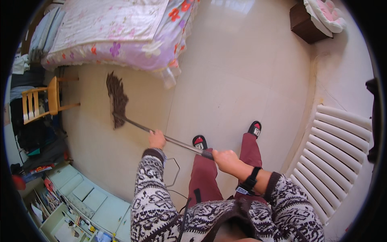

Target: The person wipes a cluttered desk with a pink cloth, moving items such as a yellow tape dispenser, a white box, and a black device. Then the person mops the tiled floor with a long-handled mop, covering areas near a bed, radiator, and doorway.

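A long-handled mop (177,142) slants across the floor in front of me. Its brown, stringy head (117,94) lies on the pale tiles at the left, between the bed and the wooden chair. My left hand (157,140) is wrapped round the middle of the grey pole. Nearer to my body, my right hand (226,161) grips the dark upper end of the handle, with a black band (250,181) on that wrist. Both hands are closed, and the palms are hidden.
A bed (121,44) with a floral cover stands at the far left. Beside it is a wooden chair (52,96). Pale green cabinets (88,197) line the near left. A white radiator (334,153) is at right; a dark brown box (306,24) stands far right. My slippered feet are on tiles.
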Demonstrator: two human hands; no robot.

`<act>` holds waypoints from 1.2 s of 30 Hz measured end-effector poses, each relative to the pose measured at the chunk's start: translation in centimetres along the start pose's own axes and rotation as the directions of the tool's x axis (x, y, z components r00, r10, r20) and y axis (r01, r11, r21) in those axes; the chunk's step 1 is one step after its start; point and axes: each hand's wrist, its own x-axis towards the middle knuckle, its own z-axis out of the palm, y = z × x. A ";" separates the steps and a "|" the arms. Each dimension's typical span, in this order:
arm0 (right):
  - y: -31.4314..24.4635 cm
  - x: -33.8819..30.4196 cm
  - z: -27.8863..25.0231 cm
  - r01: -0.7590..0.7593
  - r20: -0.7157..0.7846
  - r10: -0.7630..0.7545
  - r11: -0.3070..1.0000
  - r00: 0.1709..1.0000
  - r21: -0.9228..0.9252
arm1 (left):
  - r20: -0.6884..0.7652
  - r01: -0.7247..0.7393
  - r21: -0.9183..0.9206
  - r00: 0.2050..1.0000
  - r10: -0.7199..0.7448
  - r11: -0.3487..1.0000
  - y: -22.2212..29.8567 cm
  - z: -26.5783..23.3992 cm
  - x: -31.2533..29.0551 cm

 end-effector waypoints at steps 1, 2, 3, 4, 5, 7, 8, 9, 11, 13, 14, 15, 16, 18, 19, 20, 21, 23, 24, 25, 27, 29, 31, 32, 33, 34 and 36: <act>1.2 -0.7 -1.7 0.001 0.036 0.000 0.999 0.999 -0.035 | 0.021 0.003 -0.004 1.000 -0.003 1.000 1.6 -0.4 -0.4; 2.2 -1.6 -3.4 0.027 0.037 -0.025 0.998 0.999 -0.057 | 0.067 0.017 -0.003 0.998 -0.017 1.000 3.3 -1.0 -0.9; 3.2 -2.7 -5.3 0.029 0.061 -0.024 0.996 0.998 -0.083 | 0.118 0.034 -0.008 0.992 -0.033 0.999 5.1 -1.9 -1.4; 3.7 -3.8 -7.3 0.011 0.117 0.003 0.993 0.993 -0.118 | 0.125 0.007 -0.048 0.992 -0.001 0.999 6.5 -3.1 -2.3; 4.3 -4.7 -9.8 0.021 0.094 -0.007 0.989 0.996 -0.147 | 0.135 -0.009 -0.093 0.991 0.021 0.996 8.2 -4.7 -3.0; 5.7 -6.3 -16.3 0.009 0.082 0.010 0.975 0.997 -0.221 | 0.056 -0.005 -0.163 0.998 0.015 0.987 11.9 -9.0 -4.4; 6.1 -7.2 -19.4 0.008 0.049 0.005 0.966 0.999 -0.258 | 0.034 -0.006 -0.238 0.999 0.015 0.971 13.7 -10.9 -5.4; 6.3 -8.1 -23.2 0.020 -0.011 -0.025 0.947 1.000 -0.319 | -0.022 -0.015 -0.307 1.000 0.009 0.951 15.5 -13.4 -6.2; 6.0 -11.1 -30.1 0.006 -0.114 -0.050 0.933 0.992 -0.361 | -0.072 -0.073 -0.407 0.996 0.047 0.911 19.2 -18.5 -7.4; 5.6 -13.6 -37.9 0.006 -0.078 -0.047 0.888 0.996 -0.459 | -0.065 -0.131 -0.461 0.991 0.113 0.878 22.2 -23.9 -8.4; 5.7 -15.4 -41.6 -0.009 -0.090 -0.037 0.884 0.995 -0.467 | -0.058 -0.157 -0.485 0.987 0.148 0.860 24.4 -26.5 -9.2; 5.8 -15.9 -45.6 -0.030 -0.085 -0.013 0.872 0.996 -0.489 | -0.071 -0.174 -0.510 0.984 0.161 0.843 26.2 -29.3 -8.9; 5.6 -16.5 -49.2 -0.063 -0.074 0.029 0.853 0.997 -0.519 | -0.108 -0.197 -0.542 0.980 0.165 0.817 27.9 -32.1 -8.8; 5.2 -18.3 -54.8 -0.116 -0.091 0.080 0.837 0.993 -0.534 | -0.152 -0.236 -0.541 0.972 0.182 0.807 31.2 -36.8 -8.9; 5.5 -18.9 -57.5 -0.136 -0.130 0.077 0.829 0.989 -0.543 | -0.213 -0.267 -0.544 0.961 0.177 0.795 33.0 -39.0 -8.3; 6.2 -18.9 -59.8 -0.154 -0.147 0.083 0.802 0.986 -0.576 | -0.212 -0.288 -0.531 0.956 0.204 0.797 34.6 -40.9 -7.1; 5.9 -20.0 -61.0 -0.165 -0.171 0.076 0.787 0.982 -0.594 | -0.224 -0.322 -0.515 0.945 0.238 0.795 35.5 -42.1 -7.6; 7.7 -18.7 -63.8 -0.193 -0.195 0.089 0.755 0.977 -0.626 | -0.369 -0.392 -0.552 0.906 0.207 0.736 37.9 -44.6 -4.3; 8.3 -18.4 -65.3 -0.216 -0.201 0.107 0.716 0.974 -0.664 | -0.392 -0.422 -0.568 0.894 0.219 0.707 39.0 -46.0 -2.9; 9.1 -18.0 -66.5 -0.222 -0.219 0.096 0.698 0.971 -0.681 | -0.431 -0.458 -0.573 0.874 0.226 0.680 39.8 -47.2 -1.4; 11.1 -17.5 -69.3 -0.203 -0.288 0.004 0.719 0.958 -0.665 | -0.474 -0.507 -0.522 0.841 0.261 0.686 41.7 -50.0 1.8; 13.1 -17.2 -72.1 -0.227 -0.324 0.004 0.720 0.946 -0.656 | -0.480 -0.531 -0.509 0.829 0.288 0.677 44.1 -53.4 4.6; 15.4 -15.9 -75.3 -0.265 -0.346 0.051 0.748 0.937 -0.609 | -0.461 -0.536 -0.498 0.829 0.316 0.681 46.0 -57.3 7.9; 16.4 -15.3 -76.6 -0.293 -0.364 0.080 0.760 0.928 -0.580 | -0.470 -0.553 -0.475 0.817 0.334 0.684 46.8 -59.1 9.3; 17.6 -14.7 -77.8 -0.323 -0.383 0.106 0.759 0.918 -0.565 | -0.452 -0.558 -0.472 0.818 0.356 0.682 47.6 -61.1 11.1; 18.4 -14.2 -78.8 -0.357 -0.402 0.137 0.758 0.905 -0.546 | -0.450 -0.574 -0.459 0.808 0.379 0.679 48.4 -63.1 12.4; 20.2 -13.8 -79.4 -0.403 -0.436 0.176 0.759 0.883 -0.511 | -0.444 -0.603 -0.412 0.787 0.428 0.683 49.8 -64.8 14.3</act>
